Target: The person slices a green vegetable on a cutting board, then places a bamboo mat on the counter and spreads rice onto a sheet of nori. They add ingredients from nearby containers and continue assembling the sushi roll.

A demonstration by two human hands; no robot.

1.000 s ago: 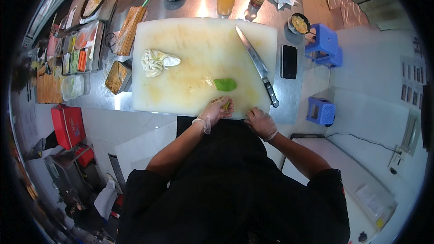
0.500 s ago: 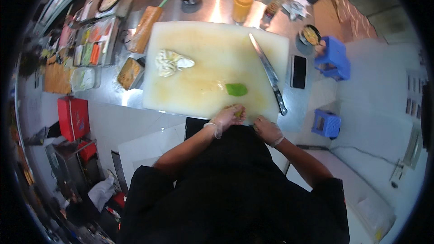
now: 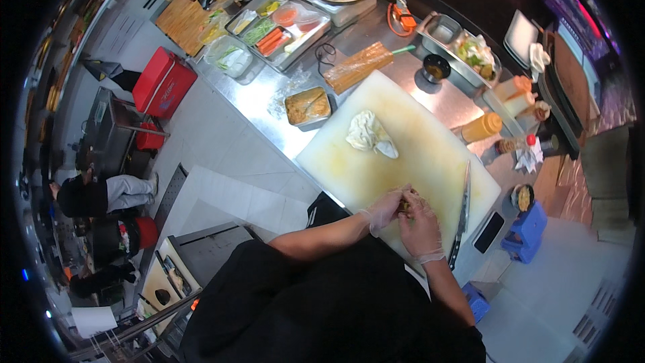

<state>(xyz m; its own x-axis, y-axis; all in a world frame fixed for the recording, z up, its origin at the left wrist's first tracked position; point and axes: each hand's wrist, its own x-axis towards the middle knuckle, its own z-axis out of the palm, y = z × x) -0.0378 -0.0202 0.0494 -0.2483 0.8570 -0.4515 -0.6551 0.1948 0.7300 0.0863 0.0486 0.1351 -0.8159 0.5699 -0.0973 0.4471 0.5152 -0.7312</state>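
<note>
My left hand (image 3: 388,211) and my right hand (image 3: 422,228), both in clear plastic gloves, meet over the near edge of the white cutting board (image 3: 416,117). Between their closed fingers shows a small greenish-brown food piece (image 3: 404,208), mostly hidden. A crumpled white cloth (image 3: 363,130) lies on the board beyond my hands. To the right of them rests a long knife (image 3: 463,208), its black handle towards me and its blade pointing away.
Left of the board stand a tub of brown paste (image 3: 308,107), a wrapped orange-brown block (image 3: 356,69) and a tray of cut vegetables (image 3: 306,47). A yellow squeeze bottle (image 3: 481,127) and a phone (image 3: 489,232) are at the right. Another person (image 3: 101,195) is far left.
The view has swung, showing more of the counter's left side. My hands have come together over the board. The flat green piece that lay on it no longer shows.
</note>
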